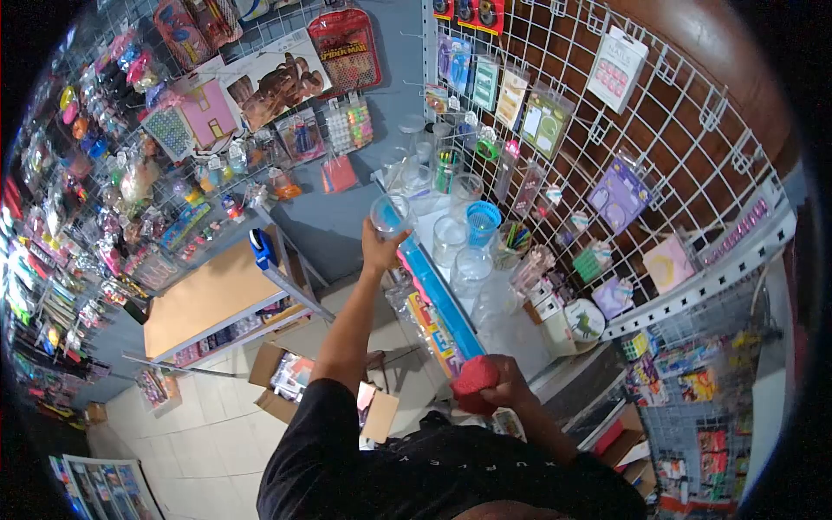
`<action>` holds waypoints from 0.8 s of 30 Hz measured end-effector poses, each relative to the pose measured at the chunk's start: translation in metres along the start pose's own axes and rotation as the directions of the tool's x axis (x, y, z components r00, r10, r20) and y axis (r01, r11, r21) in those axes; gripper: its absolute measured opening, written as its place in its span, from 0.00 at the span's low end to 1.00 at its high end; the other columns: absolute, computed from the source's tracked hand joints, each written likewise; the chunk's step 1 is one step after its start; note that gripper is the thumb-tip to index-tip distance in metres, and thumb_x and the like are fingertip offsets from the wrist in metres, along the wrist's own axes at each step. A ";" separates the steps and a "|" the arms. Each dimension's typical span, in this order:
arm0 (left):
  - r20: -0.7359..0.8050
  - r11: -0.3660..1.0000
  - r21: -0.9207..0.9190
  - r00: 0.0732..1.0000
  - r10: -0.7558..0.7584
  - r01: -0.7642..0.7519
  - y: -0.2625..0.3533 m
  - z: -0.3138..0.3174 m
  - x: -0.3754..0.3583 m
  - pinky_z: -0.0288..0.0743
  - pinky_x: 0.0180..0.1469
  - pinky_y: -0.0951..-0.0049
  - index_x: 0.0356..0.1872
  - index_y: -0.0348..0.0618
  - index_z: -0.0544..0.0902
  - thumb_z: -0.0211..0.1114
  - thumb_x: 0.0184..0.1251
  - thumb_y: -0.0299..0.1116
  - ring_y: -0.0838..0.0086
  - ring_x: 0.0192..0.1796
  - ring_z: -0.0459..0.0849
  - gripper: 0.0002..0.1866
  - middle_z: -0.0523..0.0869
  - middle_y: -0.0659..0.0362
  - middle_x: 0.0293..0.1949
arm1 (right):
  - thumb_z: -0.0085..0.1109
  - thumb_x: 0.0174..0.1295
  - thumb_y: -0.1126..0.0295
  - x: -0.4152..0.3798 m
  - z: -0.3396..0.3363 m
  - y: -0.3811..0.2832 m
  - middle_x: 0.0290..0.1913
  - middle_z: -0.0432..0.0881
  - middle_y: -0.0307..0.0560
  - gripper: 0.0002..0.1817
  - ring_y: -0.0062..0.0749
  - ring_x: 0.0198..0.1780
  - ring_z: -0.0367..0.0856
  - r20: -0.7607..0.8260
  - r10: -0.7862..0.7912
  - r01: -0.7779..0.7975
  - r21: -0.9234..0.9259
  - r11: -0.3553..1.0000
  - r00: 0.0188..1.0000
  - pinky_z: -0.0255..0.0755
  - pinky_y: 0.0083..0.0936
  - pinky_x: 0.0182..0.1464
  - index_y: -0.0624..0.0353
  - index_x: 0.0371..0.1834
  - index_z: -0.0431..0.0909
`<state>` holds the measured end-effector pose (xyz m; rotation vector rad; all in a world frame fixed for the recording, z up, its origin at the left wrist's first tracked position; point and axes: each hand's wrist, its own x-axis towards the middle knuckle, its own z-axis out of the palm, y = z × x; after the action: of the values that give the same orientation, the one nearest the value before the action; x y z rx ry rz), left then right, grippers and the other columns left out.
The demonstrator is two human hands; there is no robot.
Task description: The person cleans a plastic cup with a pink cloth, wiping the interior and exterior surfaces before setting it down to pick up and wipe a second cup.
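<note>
Head view, looking steeply down over own black shirt. Nearest: right hand clenched around a red cloth, bunched into a wad, held low just off the counter edge, probably wadded that way to wipe with. Further out: left hand, arm stretched forward, gripping a clear plastic jar from below and lifting it above the shelf, mouth tilted toward the camera. Looks empty; contents hard to confirm. Lifted clear of the row, so apart from the other jars.

Beside and past it: white shelf along the wire grid wall, carrying a row of more clear jars, some empty, one with pens, plus a small blue basket. Long blue strip lying along the shelf's front edge. Carded small goods hung on the grid hooks, kept at eye level for display.

Below left: open cardboard boxes on the tiled floor, wooden table with a blue tape dispenser at its corner. Farthest: toy packs covering the far wall, Spider-Man bag at top.
</note>
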<state>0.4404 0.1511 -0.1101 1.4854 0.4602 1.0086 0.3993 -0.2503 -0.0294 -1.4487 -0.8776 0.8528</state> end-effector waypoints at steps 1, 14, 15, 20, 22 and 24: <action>0.001 0.996 0.090 1.000 0.019 -0.019 -0.008 0.006 0.010 0.75 0.60 0.63 0.61 0.34 0.69 0.82 0.47 0.29 0.63 0.56 0.80 0.40 0.79 0.49 0.55 | 0.70 0.40 0.62 0.000 -0.009 0.000 0.38 0.87 0.52 0.21 0.42 0.41 0.87 -0.012 0.028 -0.030 -0.146 0.989 1.000 0.79 0.32 0.47 0.58 0.40 0.84; 0.033 0.973 0.113 0.978 -0.205 0.200 -0.064 0.062 0.053 0.74 0.62 0.66 0.66 0.37 0.69 0.86 0.41 0.31 0.64 0.61 0.80 0.47 0.82 0.52 0.58 | 0.68 0.46 0.63 -0.008 -0.048 -0.011 0.39 0.88 0.51 0.17 0.44 0.41 0.88 -0.040 -0.073 0.049 -0.430 0.902 0.997 0.80 0.36 0.46 0.61 0.39 0.84; 0.042 0.975 0.129 0.981 -0.190 0.183 -0.071 0.064 0.054 0.74 0.62 0.66 0.66 0.37 0.69 0.86 0.41 0.31 0.64 0.61 0.80 0.47 0.82 0.52 0.58 | 0.68 0.46 0.64 -0.004 -0.046 -0.028 0.39 0.88 0.51 0.18 0.43 0.41 0.88 -0.010 -0.090 0.076 -0.449 0.890 0.996 0.80 0.35 0.46 0.61 0.40 0.84; 0.107 0.982 0.101 0.980 -0.169 0.159 -0.095 0.075 0.056 0.74 0.63 0.66 0.66 0.38 0.70 0.84 0.41 0.29 0.65 0.61 0.81 0.46 0.82 0.53 0.59 | 0.68 0.45 0.64 -0.006 -0.045 -0.031 0.39 0.88 0.51 0.19 0.43 0.41 0.88 -0.019 -0.070 0.056 -0.416 0.908 0.997 0.80 0.34 0.47 0.61 0.40 0.84; 0.171 0.989 0.098 0.977 -0.127 0.111 -0.107 0.076 0.059 0.74 0.63 0.66 0.66 0.39 0.70 0.84 0.41 0.28 0.65 0.61 0.80 0.45 0.82 0.54 0.59 | 0.68 0.46 0.63 -0.007 -0.045 -0.030 0.39 0.88 0.51 0.18 0.44 0.41 0.88 -0.044 0.041 -0.052 -0.276 0.960 0.998 0.80 0.35 0.47 0.60 0.40 0.84; 0.175 0.990 0.074 0.976 -0.131 0.120 -0.108 0.078 0.056 0.74 0.64 0.67 0.66 0.39 0.70 0.83 0.42 0.27 0.66 0.61 0.80 0.45 0.82 0.54 0.59 | 0.74 0.43 0.56 -0.006 -0.048 -0.025 0.38 0.89 0.43 0.17 0.38 0.43 0.88 -0.012 -0.021 0.014 -0.390 0.921 1.000 0.80 0.33 0.50 0.50 0.37 0.88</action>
<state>0.5619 0.1694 -0.1859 1.5672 0.4537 0.7593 0.4386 -0.2765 -0.0021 -1.7856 -1.0906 0.6740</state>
